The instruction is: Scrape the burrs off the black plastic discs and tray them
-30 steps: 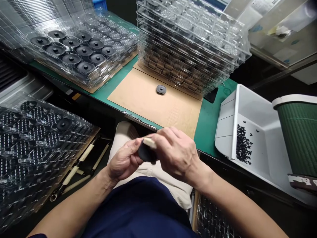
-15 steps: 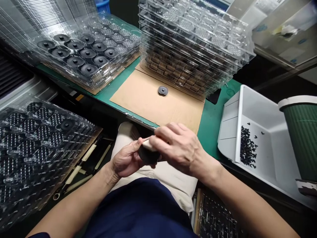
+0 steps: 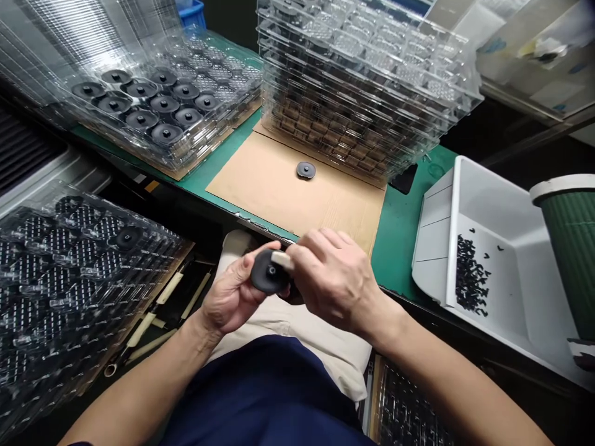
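Black disc (image 3: 268, 272) in left hand (image 3: 227, 297), cream stick (image 3: 281, 260) in right hand (image 3: 332, 279)

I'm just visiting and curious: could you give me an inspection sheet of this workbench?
Surface: green bench mat under a cardboard sheet.
Job's things: black round disc in the left hand; pale stick at its edge; second black disc on the cardboard.
Clutter: stacked clear trays of dark parts; more clear trays at left.
Hands: left hand cups the disc; right hand grips the stick.
Cables: nothing seen.
Surroundings: white bin of small black bits; green ribbed tub; blue crate.
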The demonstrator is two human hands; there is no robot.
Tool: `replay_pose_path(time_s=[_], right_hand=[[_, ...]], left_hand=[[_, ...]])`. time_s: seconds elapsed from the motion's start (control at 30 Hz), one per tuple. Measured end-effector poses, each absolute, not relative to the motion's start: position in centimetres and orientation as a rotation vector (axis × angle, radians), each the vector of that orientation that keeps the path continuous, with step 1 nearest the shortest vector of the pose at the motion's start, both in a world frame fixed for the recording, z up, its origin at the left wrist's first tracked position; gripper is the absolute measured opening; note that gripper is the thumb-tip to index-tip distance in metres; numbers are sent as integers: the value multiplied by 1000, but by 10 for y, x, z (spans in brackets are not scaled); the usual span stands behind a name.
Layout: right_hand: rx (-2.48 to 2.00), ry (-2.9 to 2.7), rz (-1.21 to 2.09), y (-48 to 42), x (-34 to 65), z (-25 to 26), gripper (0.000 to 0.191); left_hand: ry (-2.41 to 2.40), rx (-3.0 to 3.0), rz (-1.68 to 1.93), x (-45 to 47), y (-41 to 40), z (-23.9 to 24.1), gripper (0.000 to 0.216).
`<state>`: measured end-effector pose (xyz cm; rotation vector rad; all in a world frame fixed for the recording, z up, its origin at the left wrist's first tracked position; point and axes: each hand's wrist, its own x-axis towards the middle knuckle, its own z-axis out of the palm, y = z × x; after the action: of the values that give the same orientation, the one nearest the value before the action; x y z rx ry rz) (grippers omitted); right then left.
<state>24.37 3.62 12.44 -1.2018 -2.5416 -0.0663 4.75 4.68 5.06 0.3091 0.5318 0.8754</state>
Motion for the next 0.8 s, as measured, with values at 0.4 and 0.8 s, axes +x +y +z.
replay_pose_path(time_s=[0.4, 0.8], right_hand=[[-940, -2656, -143, 45, 243, 134, 16], [-1145, -2596, -109, 43, 249, 124, 11]], left_hand=[[494, 247, 702, 58, 46, 55, 25], [535, 352, 703, 51, 45, 48, 36]])
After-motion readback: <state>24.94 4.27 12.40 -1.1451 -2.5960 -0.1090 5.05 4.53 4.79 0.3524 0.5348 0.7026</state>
